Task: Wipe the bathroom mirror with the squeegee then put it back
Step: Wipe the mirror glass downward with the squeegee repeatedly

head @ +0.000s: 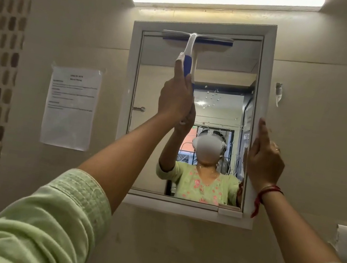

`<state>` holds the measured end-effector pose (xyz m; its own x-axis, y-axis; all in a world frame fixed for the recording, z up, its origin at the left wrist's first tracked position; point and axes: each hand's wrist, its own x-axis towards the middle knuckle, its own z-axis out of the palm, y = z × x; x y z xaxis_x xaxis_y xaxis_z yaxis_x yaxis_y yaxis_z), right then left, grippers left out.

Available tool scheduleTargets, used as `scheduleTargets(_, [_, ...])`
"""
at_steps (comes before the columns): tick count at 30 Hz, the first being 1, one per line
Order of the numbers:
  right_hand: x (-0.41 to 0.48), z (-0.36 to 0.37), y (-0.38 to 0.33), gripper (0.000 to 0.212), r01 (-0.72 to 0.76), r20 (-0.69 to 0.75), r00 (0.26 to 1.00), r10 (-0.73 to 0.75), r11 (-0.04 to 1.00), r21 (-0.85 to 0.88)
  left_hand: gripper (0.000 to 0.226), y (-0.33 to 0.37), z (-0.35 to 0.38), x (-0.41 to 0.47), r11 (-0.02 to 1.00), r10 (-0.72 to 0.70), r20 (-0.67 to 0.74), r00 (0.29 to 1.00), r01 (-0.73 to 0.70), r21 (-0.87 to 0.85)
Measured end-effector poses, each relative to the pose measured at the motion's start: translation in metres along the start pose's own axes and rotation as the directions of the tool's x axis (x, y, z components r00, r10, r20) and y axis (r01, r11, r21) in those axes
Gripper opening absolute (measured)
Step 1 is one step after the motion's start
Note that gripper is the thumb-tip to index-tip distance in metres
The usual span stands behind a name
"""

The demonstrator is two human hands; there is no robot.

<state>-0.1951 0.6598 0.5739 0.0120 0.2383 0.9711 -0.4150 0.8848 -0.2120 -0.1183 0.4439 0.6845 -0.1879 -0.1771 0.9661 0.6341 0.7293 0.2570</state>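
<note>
- Squeegee [191, 50]: blade sits flat across top of mirror [221, 75], just under upper frame edge; handle hangs down from blade centre into left hand. Blade spans approx the left-to-middle part of the glass, not full width.
- Paper notice [71, 107] taped to wall well left of mirror; not part of job, keep drips off it.
- Left hand [176, 97]: fingers wrapped round blue grip of handle, index finger laid up along the shaft toward the white neck. Closed firm on it.
- Handling, my guess: plastic w/ rubber edge, so light, stiff in handle, soft only at the lip. Prob. slippery if wet. Best hold is the blue grip section, low enough for leverage; finger along shaft helps keep blade pressed even on glass.
- Glass: water drops visible mid-mirror, right of hand, and streaks lower right, so wipe looks barely begun. Straight pull downward seems the obvious stroke from here.
- Mirror looks like a hinged cabinet door, frame [265, 77] pale plastic or metal; glass is fragile, so steady pressure, no jabbing w/ blade corners.
- Right hand [264, 158]: fingers extended and flat against right edge of frame, thumb side toward glass. Seems to be bracing door so it won't swing under pressure. Holding nothing else.
- Where squeegee belongs afterward: can't tell.
</note>
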Motion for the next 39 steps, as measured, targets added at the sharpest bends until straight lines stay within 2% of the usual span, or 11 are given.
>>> scheduleTargets(11, [0.000,0.001,0.002,0.046,0.001,-0.005,1.000,-0.001,1.000,0.003,0.043,0.003,0.010,-0.006,0.998,-0.058,-0.013,0.998,0.058,-0.027])
scheduleTargets(16, [0.000,0.001,-0.001,0.047,0.001,0.003,1.000,-0.001,1.000,0.003,0.046,0.000,0.007,-0.036,0.990,-0.100,0.050,0.994,0.104,-0.090])
scheduleTargets(23, [0.000,0.001,-0.003,0.047,-0.007,0.007,1.000,0.007,1.000,-0.014,0.042,0.019,0.001,-0.001,0.993,-0.086,0.038,0.996,0.089,-0.077])
scheduleTargets(33, [0.000,-0.001,-0.004,0.045,-0.007,0.004,1.000,0.007,1.000,-0.002,0.052,-0.005,0.016,-0.074,0.984,-0.130,0.065,0.989,0.137,-0.111])
scheduleTargets(39, [-0.001,-0.002,-0.005,0.045,-0.010,0.017,1.000,0.010,1.000,0.001,0.048,0.001,0.010,-0.040,0.990,-0.102,0.054,0.993,0.106,-0.094])
